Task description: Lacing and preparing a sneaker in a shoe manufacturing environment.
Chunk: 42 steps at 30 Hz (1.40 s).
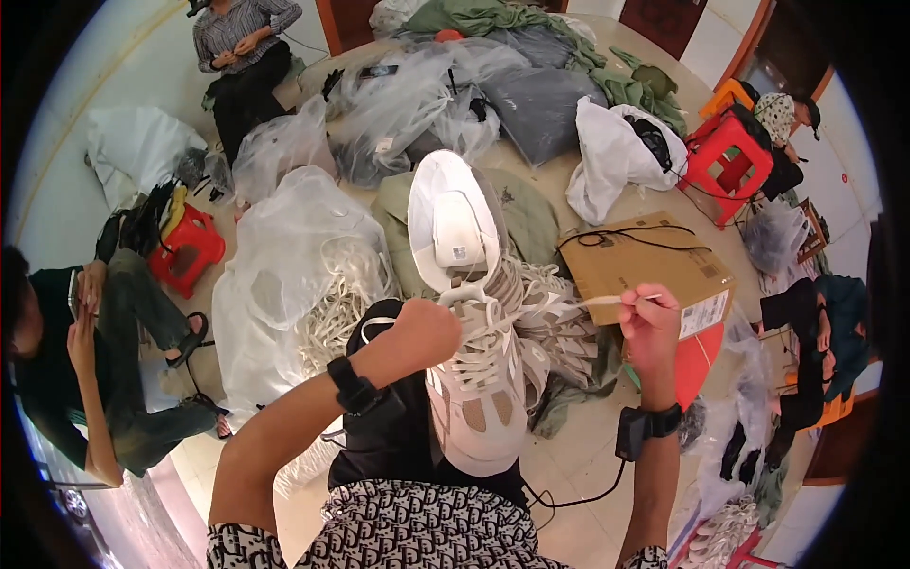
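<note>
Left hand (428, 330) curled over the beige sneaker (479, 408) near centre, right hand (649, 318) pinching a pale lace (592, 302) stretched rightward.
Whether the left hand also grips lace, I cannot tell; steadying the shoe while keeping the strand flat and evenly taut would probably work best. At left, a clear plastic bag (275, 237) holds loose cream laces (341, 303); far right, a white sack (597, 161) holds black items (652, 142); the nearer cardboard box (654, 266) hides its contents.
</note>
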{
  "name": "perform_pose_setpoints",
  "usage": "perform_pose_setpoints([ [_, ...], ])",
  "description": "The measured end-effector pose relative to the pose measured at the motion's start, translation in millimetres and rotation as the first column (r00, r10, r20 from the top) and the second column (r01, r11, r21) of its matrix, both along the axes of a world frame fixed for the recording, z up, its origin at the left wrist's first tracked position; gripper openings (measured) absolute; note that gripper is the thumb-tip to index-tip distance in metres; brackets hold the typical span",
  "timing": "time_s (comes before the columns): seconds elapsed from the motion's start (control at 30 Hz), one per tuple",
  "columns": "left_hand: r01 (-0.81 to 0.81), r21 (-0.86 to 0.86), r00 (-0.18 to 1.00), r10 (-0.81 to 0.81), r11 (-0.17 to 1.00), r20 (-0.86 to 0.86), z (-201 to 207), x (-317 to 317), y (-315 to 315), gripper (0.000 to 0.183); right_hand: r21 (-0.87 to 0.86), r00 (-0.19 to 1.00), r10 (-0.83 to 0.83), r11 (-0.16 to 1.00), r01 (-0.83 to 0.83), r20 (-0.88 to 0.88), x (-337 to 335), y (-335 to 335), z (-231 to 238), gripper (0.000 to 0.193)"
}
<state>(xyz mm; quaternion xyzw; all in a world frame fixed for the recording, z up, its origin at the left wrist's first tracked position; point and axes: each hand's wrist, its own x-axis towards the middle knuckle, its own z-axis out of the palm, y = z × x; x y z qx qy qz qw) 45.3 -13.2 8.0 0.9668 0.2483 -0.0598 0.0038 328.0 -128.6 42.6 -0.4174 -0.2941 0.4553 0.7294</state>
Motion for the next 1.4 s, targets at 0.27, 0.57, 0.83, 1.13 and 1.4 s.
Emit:
perform_pose_setpoints([
  [0.27, -0.322, -0.438, 0.914, 0.155, 0.839, -0.375, 27.0, 21.5, 17.5, 0.014, -0.116, 0.936, 0.113, 0.99, -0.078, 0.334, 8.5, -3.1, -8.4, 0.015],
  [0.57, -0.039, 0.067, 0.982, 0.026, 0.997, 0.188, -13.8, -1.1, -5.0, 0.007, -0.112, 0.161, 0.145, 0.974, -0.197, 0.976, -72.4, 52.9, -61.3, 0.013],
  [0.83, -0.054, 0.06, 0.641, -0.011, 0.997, 0.768, 56.7, 30.2, 2.5, 0.014, -0.064, 0.001, 0.065, 0.988, -0.137, 0.998, -78.9, 57.1, -68.7, 0.007],
  [1.13, 0.042, -0.939, 0.339, 0.879, 0.341, 0.335, 56.6, 23.7, 30.8, 0.018, 0.022, -0.249, -0.073, 0.979, -0.202, 0.966, -88.6, 56.9, -64.5, 0.005],
  [1.4, -0.166, -0.45, 0.781, 0.395, 0.878, 0.484, -12.0, 26.5, 11.3, 0.017, 0.012, -0.455, -0.145, 0.959, -0.282, 0.879, -92.6, 60.9, -61.4, 0.005],
])
